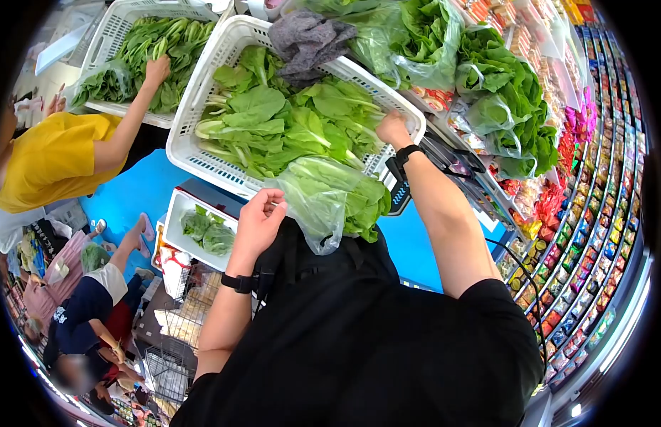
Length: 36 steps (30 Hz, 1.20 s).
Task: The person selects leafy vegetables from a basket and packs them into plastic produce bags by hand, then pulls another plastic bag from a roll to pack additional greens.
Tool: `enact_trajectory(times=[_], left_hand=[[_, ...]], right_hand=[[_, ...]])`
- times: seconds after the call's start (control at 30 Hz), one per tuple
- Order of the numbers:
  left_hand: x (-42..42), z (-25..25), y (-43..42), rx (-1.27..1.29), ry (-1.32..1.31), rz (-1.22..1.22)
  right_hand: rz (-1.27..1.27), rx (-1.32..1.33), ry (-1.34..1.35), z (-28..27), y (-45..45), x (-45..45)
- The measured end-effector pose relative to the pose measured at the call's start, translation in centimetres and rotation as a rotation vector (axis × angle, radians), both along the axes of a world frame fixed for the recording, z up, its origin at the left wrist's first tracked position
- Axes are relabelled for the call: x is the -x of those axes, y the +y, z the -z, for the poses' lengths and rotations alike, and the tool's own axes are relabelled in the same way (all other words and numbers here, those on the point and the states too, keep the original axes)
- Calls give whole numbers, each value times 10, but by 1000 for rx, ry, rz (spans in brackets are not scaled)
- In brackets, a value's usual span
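Observation:
Loose leafy greens point(273, 114) fill a large white basket point(184, 135) in front of me. A clear plastic bag point(317, 206) of greens lies at the basket's near edge. My left hand point(263, 217) is at that bag's left side, its fingers curled towards the thumb; what they hold, if anything, is too small to tell. My right hand point(393, 129) is closed at the basket's right end, beside the leaves; its fingertips are hidden. A grey cloth point(309, 43) lies over the basket's far rim.
Bagged greens point(515, 99) stand at the upper right, beside snack shelves. A person in yellow point(60, 153) reaches into another white basket point(95, 43) at the upper left. A white box point(175, 231) with bagged greens is below. Other people and wire carts are at lower left.

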State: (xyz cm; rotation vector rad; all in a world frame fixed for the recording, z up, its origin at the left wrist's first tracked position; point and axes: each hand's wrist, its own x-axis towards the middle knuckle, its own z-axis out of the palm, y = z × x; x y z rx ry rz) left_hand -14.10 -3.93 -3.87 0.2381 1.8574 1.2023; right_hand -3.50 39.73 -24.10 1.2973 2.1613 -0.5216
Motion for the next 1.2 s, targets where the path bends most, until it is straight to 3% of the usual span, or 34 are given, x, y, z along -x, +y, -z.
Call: enact_trajectory(times=[0.07,0.13,0.27,0.37,0.5,0.6,0.67,0.7,0.73,0.8,0.87,0.93,0.97,1.03,1.2], left_hand=[[-3,0,1,-10,-4,-2],[-5,-2,6,15,6,11],[-10,-6,11,18,13,25],[-12,-9,13,9,25,31],[-15,-18,15,31,52,27],[-18,-19,14,30,58,7],[-21,-20,15,30,55,-1],[-21,-21,17,39,69,11],[-23,-22,18,48,81,25],[-27,-22,23,39,79,32],[-30,-22,31,26,81,40],[-33,-26,37,11,103,44],[-35,-26,38,12,108,46],[-39,-26,40,4,119,55],[-47,-34,41,31,133,58]], right_hand=[[-49,-4,36,-4,2,-4],[-293,-9,-73,-15,0,-1],[-167,47,-34,-27,-9,5],[-335,148,-115,-15,-10,2],[-297,144,-99,-22,-18,0],[-193,204,22,-42,-26,-6],[87,252,409,-48,-32,-16],[104,230,490,-47,-37,-17],[104,230,491,-48,-36,-17],[371,533,459,-51,-35,-17],[378,581,455,-55,-33,-15],[569,702,488,-63,-37,-15],[569,704,493,-64,-43,-12],[801,646,581,-62,-53,-10],[803,686,650,-48,-59,-17]])
